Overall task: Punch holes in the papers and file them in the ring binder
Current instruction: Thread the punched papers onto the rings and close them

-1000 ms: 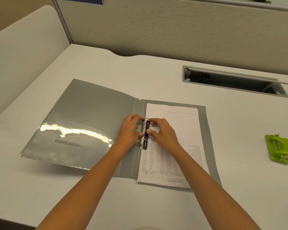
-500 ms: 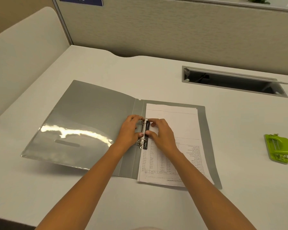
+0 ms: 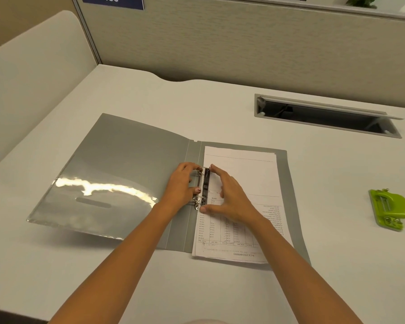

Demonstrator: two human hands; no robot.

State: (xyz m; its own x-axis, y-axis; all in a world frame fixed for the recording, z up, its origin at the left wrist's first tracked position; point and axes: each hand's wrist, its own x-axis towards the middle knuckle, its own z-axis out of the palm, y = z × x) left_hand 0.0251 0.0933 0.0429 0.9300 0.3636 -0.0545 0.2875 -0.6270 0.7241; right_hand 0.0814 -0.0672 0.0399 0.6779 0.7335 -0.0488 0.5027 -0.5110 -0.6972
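Centrally on the surface (image 3: 220,108), the open ring binder (image 3: 131,164) holds papers (image 3: 248,178); left hand (image 3: 181,185) pinches the rings (image 3: 200,185), right hand (image 3: 229,197) spread. Green punch (image 3: 389,208) lies near the right edge.

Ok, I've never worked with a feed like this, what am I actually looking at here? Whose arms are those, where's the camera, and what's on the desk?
There is no machine here: these are a person's two bare arms, filmed by one wide-angle camera worn on their head, looking forward and down.

On the white desk lies an open grey ring binder. A stack of printed papers rests on its right half. The left hand and right hand meet at the metal ring mechanism along the spine, the left hand's fingers curled at the rings, the right hand spread flat on the papers. Neither hand lifts anything.

Off to the right sits a green hole punch, untouched. Behind it is a cable slot in the desk.
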